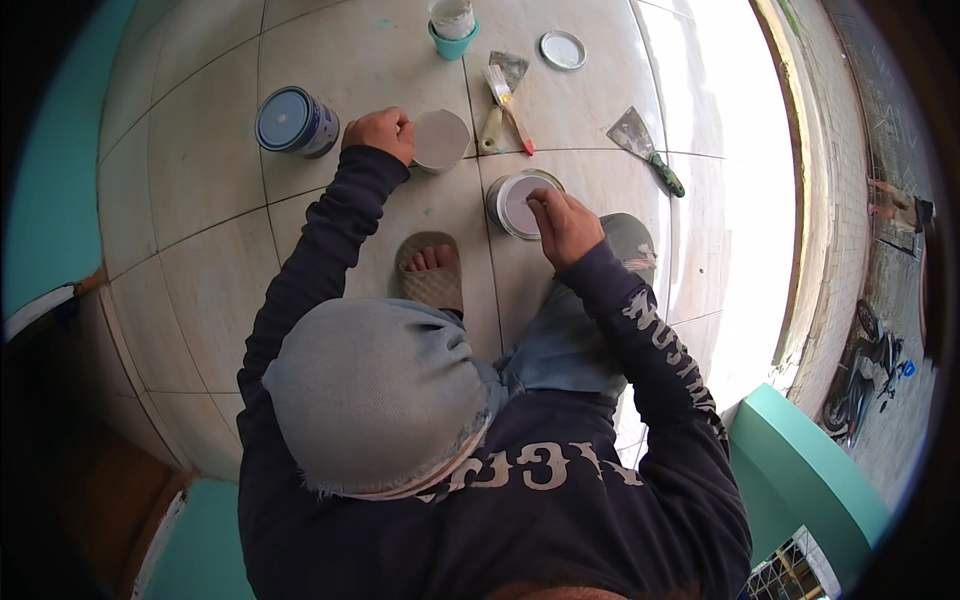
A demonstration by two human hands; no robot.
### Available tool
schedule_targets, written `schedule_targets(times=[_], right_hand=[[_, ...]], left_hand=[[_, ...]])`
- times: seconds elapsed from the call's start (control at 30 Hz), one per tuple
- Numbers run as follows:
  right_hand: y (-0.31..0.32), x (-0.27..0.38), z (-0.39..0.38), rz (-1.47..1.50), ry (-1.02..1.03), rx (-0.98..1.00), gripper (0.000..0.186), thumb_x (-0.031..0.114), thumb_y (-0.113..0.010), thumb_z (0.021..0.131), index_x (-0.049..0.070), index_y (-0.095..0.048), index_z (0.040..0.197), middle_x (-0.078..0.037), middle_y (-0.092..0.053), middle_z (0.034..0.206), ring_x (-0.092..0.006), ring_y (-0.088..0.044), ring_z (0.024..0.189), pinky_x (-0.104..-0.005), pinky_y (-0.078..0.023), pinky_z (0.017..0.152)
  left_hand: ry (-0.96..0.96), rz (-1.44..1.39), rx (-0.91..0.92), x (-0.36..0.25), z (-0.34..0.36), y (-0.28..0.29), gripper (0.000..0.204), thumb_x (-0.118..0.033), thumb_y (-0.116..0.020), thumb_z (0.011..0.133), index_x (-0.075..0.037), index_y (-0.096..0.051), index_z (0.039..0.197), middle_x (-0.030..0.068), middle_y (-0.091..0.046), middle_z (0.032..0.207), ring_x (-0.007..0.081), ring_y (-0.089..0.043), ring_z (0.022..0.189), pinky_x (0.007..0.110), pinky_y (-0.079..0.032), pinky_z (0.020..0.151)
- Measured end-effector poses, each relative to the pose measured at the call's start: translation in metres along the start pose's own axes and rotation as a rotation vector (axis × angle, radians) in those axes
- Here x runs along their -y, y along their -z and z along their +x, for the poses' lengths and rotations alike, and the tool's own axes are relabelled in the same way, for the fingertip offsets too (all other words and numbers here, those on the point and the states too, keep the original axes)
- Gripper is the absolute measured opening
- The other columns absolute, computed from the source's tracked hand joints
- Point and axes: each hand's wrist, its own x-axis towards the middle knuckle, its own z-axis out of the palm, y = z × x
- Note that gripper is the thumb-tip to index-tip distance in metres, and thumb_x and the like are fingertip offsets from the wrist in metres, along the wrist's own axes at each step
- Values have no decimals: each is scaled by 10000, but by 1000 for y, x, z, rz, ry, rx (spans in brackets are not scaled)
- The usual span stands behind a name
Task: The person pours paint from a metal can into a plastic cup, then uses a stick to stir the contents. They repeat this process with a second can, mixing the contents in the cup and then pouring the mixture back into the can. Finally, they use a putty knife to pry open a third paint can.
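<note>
My left hand (pixel 380 134) is closed at the left rim of a round tub of pale grey paint (pixel 441 140), its fingers curled against the edge. To its left stands a paint can (pixel 285 122) with a blue-grey lid. My right hand (pixel 568 227) pinches its fingers together over an open paint can (pixel 513 190). Greyish-mauve paint shows inside that can. Whatever the right fingers hold is too small or hidden to make out.
Beyond the hands lie a paintbrush (pixel 508 105), a putty knife (pixel 490 130) and a round lid (pixel 563 50). A teal pot (pixel 455 42) holds a white cup. Another green-handled scraper (pixel 655 165) lies right. My sandalled foot (pixel 432 262) is close to the tub.
</note>
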Motion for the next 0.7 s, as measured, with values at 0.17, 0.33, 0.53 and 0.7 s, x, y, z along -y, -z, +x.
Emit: schedule_targets(times=[0.17,0.33,0.53,0.7], right_hand=[[9,-4,-7,-92,-77,183,102,123,-552,947,38,-555,1002,-178,-639,854,-369,-626,774,-442,-500,677],[6,-9,5,-135,-164,0,117,161,-552,938,48,-551,970,-166,-644,859,-366,-626,808,-457,-496,698],[-2,0,2,30,-93,33,110,157,-554,938,49,-556,953,-163,-648,865,-359,-634,811,-456,-501,695],[9,0,-6,-117,-110,170,125,132,-552,949,32,-576,1020,-183,-657,882,-364,-648,799,-422,-513,691]], left_hand=[[137,-331,-52,-6,-6,22,174,-200,-679,865,-36,-685,923,84,-685,739,183,-664,674,315,-525,659],[221,-753,0,-2,-23,45,364,-306,-538,937,15,-652,1063,102,-696,852,148,-618,747,295,-470,713],[200,-1243,133,0,-28,69,594,-433,-288,985,32,-641,1096,124,-703,915,161,-579,780,302,-393,744],[234,-1044,103,-4,-33,75,614,-470,-262,1007,-16,-670,1072,77,-721,884,118,-583,765,268,-397,712]])
